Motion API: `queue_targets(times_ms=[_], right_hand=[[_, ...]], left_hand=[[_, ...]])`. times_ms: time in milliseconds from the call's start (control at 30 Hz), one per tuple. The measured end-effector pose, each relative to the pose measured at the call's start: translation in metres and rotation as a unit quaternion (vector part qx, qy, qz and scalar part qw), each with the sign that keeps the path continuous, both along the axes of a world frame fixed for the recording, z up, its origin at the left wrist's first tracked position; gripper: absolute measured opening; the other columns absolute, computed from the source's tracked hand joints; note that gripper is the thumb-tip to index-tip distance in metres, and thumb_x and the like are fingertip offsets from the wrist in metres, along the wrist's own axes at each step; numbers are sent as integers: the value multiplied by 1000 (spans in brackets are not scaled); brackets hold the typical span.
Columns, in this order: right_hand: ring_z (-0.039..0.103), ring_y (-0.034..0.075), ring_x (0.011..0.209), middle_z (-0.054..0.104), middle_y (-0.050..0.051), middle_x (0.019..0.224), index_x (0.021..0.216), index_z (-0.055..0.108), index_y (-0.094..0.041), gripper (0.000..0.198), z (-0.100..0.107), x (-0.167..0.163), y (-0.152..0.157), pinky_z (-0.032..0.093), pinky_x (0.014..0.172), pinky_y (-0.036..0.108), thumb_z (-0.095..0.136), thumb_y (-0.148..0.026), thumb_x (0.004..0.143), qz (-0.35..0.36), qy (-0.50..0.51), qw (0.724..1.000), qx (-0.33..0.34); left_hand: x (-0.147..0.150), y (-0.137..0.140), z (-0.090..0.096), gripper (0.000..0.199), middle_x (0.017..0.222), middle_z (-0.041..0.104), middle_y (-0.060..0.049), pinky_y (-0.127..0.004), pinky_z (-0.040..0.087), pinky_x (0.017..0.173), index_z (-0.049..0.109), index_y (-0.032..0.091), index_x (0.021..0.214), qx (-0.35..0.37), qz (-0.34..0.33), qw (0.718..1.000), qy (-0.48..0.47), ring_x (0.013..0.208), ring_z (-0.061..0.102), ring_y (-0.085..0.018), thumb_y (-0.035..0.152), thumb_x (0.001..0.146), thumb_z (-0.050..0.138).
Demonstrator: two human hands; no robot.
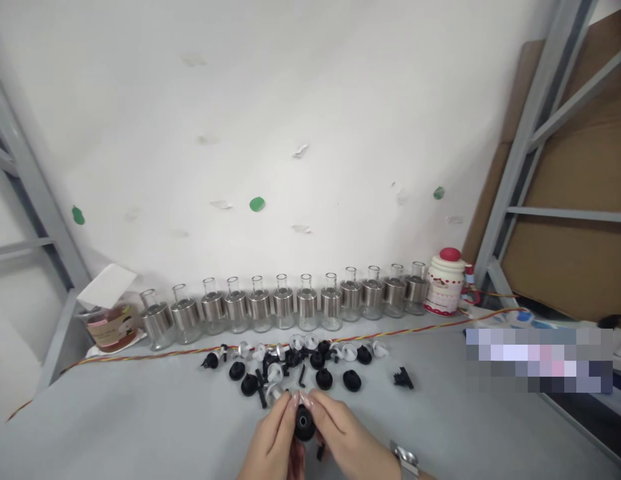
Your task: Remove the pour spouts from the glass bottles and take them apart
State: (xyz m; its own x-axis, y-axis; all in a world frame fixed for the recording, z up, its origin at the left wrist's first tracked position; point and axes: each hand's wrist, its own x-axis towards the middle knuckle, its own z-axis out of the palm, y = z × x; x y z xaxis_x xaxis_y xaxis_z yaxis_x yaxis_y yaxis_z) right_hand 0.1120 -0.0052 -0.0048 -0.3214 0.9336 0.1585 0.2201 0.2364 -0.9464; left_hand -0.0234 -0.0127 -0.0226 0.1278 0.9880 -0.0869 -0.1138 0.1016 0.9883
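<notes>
At the near middle of the table, my left hand (pixel 271 435) and my right hand (pixel 343 430) close together around a black round cap (pixel 305 433) with a hole in its centre. Both thumbs press at its upper edge, and the lower fingers are mostly hidden. A small black piece (pixel 321 453) shows under my right hand; whether it is gripped I cannot tell. Just beyond the hands lie loose parts: several black round caps (pixel 352 381), clear plastic discs (pixel 349 353) and a thin black bent piece (pixel 302 375). A black nozzle-like part (pixel 403 378) lies apart on the right.
Along the wall stands a row of glass bottles with metal sleeves (pixel 307 304). A red-yellow twisted wire (pixel 390 331) runs in front of them. A cup with a brown label (pixel 110 330) is at left; a white-and-red jar (pixel 444 283) at right. Metal shelf posts (pixel 521 143) flank the table.
</notes>
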Motion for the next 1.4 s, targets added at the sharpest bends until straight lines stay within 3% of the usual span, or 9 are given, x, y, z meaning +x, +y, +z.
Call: queue_targets(times_ms=[167, 333, 467, 667, 767, 1000, 1200, 1300, 1400], right_hand=[[45, 12, 54, 45, -3, 58, 70, 43, -21, 29, 1, -2, -2, 36, 53, 23, 27, -37, 88, 4, -56, 998, 37], [46, 13, 57, 48, -1, 61, 67, 40, -21, 28, 3, -2, -3, 35, 57, 24, 25, -32, 89, -7, -113, 988, 103], [45, 12, 54, 46, -3, 58, 66, 39, -21, 30, 2, -1, 1, 35, 54, 23, 24, -32, 90, -1, -129, 987, 96], [50, 14, 69, 50, 2, 75, 71, 46, -19, 28, 8, 6, 4, 40, 64, 24, 27, -26, 90, 29, -188, 966, 174], [51, 14, 72, 48, 3, 79, 74, 50, -18, 23, 12, 10, 4, 41, 66, 24, 33, -25, 88, 49, -210, 958, 191], [50, 13, 72, 47, 1, 81, 84, 52, -20, 17, 15, 14, 2, 41, 68, 24, 37, -27, 88, 13, -138, 976, 165], [51, 13, 72, 45, 1, 82, 98, 51, -22, 20, 10, 16, 9, 42, 70, 28, 35, -25, 87, -44, -41, 986, 153], [53, 12, 63, 43, 0, 81, 101, 49, -22, 20, 4, 17, 19, 44, 65, 28, 40, -27, 85, -103, 56, 988, 102], [57, 13, 62, 48, 0, 80, 97, 51, -19, 22, 1, 19, 27, 44, 65, 30, 50, -33, 79, -116, 144, 982, 33]], left_hand=[[4, 3, 2, 63, 33, 45, 7, -18, 33, 30, 53, 17, 96, -38, -5, 998, 49, 28, 42, -10, 69, 60, 48], [7, 6, 2, 56, 31, 39, 10, -16, 32, 29, 50, 19, 77, -3, -11, 997, 70, 27, 38, -7, 71, 58, 47], [6, 10, 0, 54, 29, 38, 11, -15, 30, 27, 49, 19, 76, -14, -26, 999, 45, 24, 38, -7, 70, 59, 48], [0, 19, 7, 59, 42, 58, 0, -22, 40, 32, 44, 18, 93, -164, -102, 981, -7, 35, 58, -18, 70, 66, 38], [0, 20, 11, 47, 52, 61, 0, -24, 45, 40, 40, 20, 85, -192, -113, 973, -60, 43, 62, -18, 63, 66, 50], [-1, 18, 18, 43, 64, 63, 1, -29, 49, 55, 44, 20, 78, -139, -74, 974, -164, 54, 63, -16, 48, 58, 69], [-5, 27, 15, 40, 55, 58, 3, -22, 42, 44, 48, 17, 67, -67, -10, 990, -125, 45, 54, -10, 42, 52, 75], [-6, 30, 10, 39, 57, 57, 2, -16, 34, 38, 49, 16, 67, -45, 4, 993, -109, 43, 50, -7, 40, 51, 75], [-6, 29, 7, 41, 62, 57, 3, -16, 34, 37, 51, 15, 70, -14, 6, 996, -88, 46, 51, -7, 36, 47, 78]])
